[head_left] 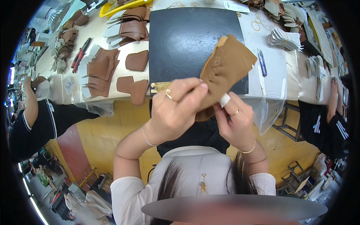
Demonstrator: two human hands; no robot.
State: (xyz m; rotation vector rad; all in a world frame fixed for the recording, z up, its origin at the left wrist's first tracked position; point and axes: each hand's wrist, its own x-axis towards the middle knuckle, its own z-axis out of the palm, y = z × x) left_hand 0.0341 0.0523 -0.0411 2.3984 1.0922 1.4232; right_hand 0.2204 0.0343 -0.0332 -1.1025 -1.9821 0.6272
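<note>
Between my two hands is a tan leather piece [228,60], folded and puckered along its middle, held up over the front edge of a black board [187,41]. My left hand [176,107] pinches its left edge between thumb and fingers. Under its lower right part, my right hand [236,118] grips it from below, and a white wrap [224,100] shows on one finger. The fingertips of my right hand are partly hidden by the leather. Left of the board lie single brown leather pieces [137,60] on the pale tabletop.
Stacked brown leather pieces [100,71] and red-handled pliers [80,56] lie to the left. Blue thread snips [262,63] rest right of the board, near a white stack of pieces [285,39]. A yellow tray [116,8] stands at the back. Other people sit at both sides.
</note>
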